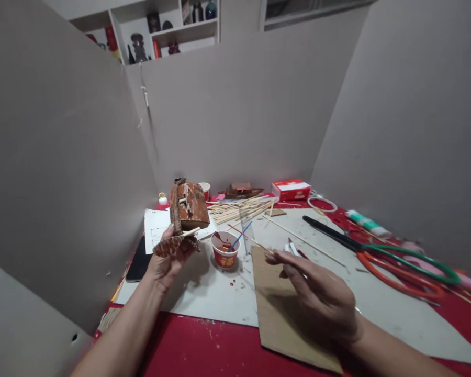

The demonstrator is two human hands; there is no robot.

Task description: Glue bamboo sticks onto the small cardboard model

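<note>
Left hand [171, 268]: grip supporting curved, brown-streaked cardboard model [195, 205], best kept steady. Right hand [325, 296]: grip pinching slender brown stick [255, 242], best held lightly.

See a patchily coated, rough reddish-brown, round-backed model [196, 203] tilted left of the red-and-white paper cup [224, 260]. See a thin brown stick [258, 243] slanting right of the cup.

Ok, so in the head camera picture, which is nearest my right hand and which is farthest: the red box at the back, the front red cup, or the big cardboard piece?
From your right hand:
1. Big cardboard piece: right below it.
2. Front red cup: to its left.
3. Red box: far back, by the wall.
</note>
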